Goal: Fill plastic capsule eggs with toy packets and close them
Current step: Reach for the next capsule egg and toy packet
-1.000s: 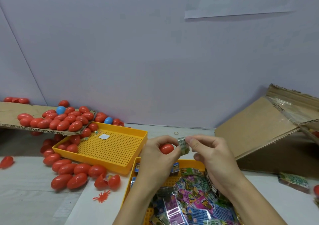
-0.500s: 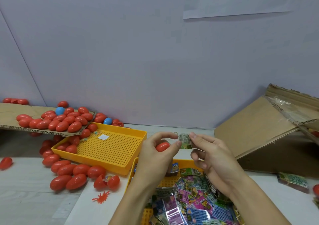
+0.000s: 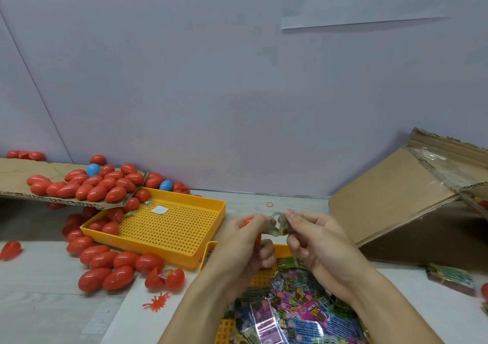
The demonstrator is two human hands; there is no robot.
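Lowered since before, left hand (image 3: 241, 240) grips the red egg (image 3: 247, 222); right hand (image 3: 314, 240) pinches a crumpled packet (image 3: 277, 224).

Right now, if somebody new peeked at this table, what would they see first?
Probably the heap of red eggs spilling off the cardboard sheet at the left, with two blue eggs among them. Next, in the middle, the left hand holding a red egg while the right hand pinches a toy packet beside it.
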